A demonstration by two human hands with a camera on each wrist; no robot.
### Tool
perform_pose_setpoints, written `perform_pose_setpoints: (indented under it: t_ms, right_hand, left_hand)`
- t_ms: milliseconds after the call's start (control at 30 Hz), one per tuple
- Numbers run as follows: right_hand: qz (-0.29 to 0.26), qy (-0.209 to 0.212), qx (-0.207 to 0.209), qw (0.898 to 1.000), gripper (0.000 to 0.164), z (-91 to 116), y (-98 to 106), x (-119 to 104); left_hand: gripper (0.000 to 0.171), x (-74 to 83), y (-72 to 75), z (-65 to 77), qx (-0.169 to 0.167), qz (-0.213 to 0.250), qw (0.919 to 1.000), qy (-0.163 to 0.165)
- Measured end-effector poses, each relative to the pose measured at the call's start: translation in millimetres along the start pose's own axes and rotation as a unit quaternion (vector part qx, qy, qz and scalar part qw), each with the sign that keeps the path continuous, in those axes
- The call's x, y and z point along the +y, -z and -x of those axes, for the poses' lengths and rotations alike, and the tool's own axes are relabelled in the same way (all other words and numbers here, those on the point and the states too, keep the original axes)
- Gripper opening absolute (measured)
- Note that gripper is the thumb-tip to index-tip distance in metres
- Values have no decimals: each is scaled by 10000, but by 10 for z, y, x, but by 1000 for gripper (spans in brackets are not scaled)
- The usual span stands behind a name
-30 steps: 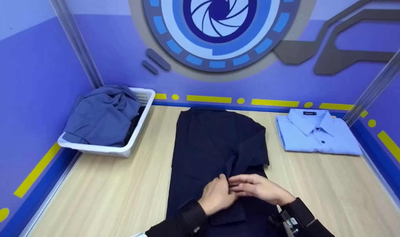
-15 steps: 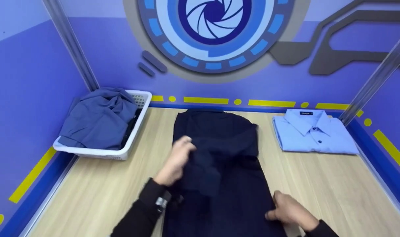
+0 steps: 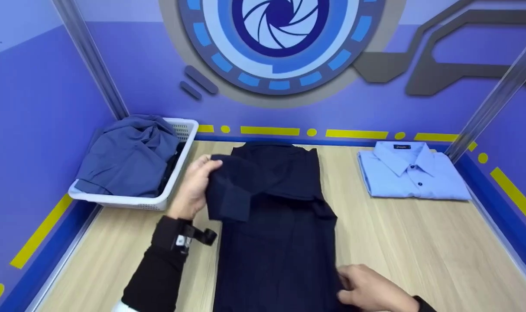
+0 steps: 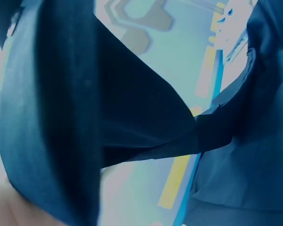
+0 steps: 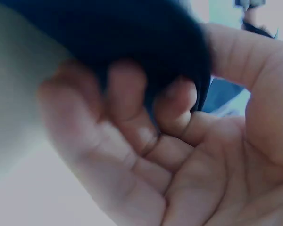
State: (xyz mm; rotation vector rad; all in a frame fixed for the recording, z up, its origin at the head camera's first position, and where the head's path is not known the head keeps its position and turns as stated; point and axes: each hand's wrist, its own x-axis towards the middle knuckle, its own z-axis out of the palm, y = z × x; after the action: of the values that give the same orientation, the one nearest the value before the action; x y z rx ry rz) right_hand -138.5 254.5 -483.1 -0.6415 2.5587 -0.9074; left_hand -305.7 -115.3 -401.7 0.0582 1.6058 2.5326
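Observation:
A dark navy shirt [image 3: 276,255] lies lengthwise on the table, its collar [image 3: 267,147] toward the back wall. My left hand [image 3: 193,188] grips the sleeve [image 3: 230,186] near its cuff and holds it out past the shirt's left side. In the left wrist view the raised sleeve [image 4: 52,108] fills the near side, and a strip of cloth runs from it to the shirt body. Down at the shirt's lower right edge, my right hand [image 3: 371,286] pinches the fabric. The right wrist view shows curled fingers [image 5: 127,89] and the thumb around the dark cloth [image 5: 132,33].
At the back left stands a white basket [image 3: 176,190] heaped with grey-blue clothing [image 3: 128,160]. A folded light blue shirt [image 3: 414,173] lies at the back right. Blue-purple panels [image 3: 137,65] wall in the wooden table [image 3: 401,242] behind and on both sides.
My hands have parted from the shirt's middle. The left has carried the sleeve up and left; the right has gone to the lower right edge. The shirt's right side now lies further inward.

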Motion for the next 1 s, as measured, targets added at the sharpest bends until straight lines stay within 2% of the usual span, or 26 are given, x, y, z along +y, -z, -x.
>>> perform_pose_setpoints:
  t_ms: [133, 233, 300, 367, 500, 600, 700, 767, 833, 900, 933, 1000]
  right_hand:
    - [254, 540, 434, 9973, 20, -148, -101, -263]
    - [263, 779, 541, 9951, 20, -270, -239, -384]
    - [189, 845, 418, 9954, 17, -340, -340, -416]
    - [71, 806, 97, 9967, 12, -395, -436, -413]
    - [-264, 702, -690, 9948, 11, -446, -561, -346]
    - [-442, 930, -1110, 9885, 11, -465, -600, -273]
    - [-776, 1198, -1330, 9808, 9, -480, -600, -211]
    - [-1136, 1354, -1258, 9762, 11, -491, -587, -176]
    - [-1940, 1276, -1170, 9656, 15, -502, -574, -160]
    - [-2871, 1164, -1080, 9446, 23, -509, -541, -185]
    - [-3405, 1120, -1089, 9272, 27, -509, -527, -206]
    - [-4541, 991, -1241, 8767, 34, -502, -502, -265]
  left_hand:
    - [5, 225, 36, -50, -197, 124, 9994, -238]
    - [7, 380, 41, -95, -275, 231, 9980, -517]
    - [9, 454, 55, -130, -353, 257, 9971, -620]
    - [8, 496, 74, -160, -386, 171, 9971, -634]
    - [6, 509, 134, -184, -409, -277, 9978, -451]
    - [8, 470, 175, -142, -310, -461, 9983, -156]
    - [18, 384, 157, -29, -22, -700, 9973, 225]
    - [29, 256, 114, 86, 267, -1076, 9934, 297]
    - [38, 64, 34, 239, 559, -1193, 9905, 384]
    - [44, -174, -75, 435, 813, -1251, 9883, 305]
    - [48, -298, -134, 539, 901, -1218, 9880, 283]
    - [57, -540, -249, 762, 975, -1010, 9896, 323]
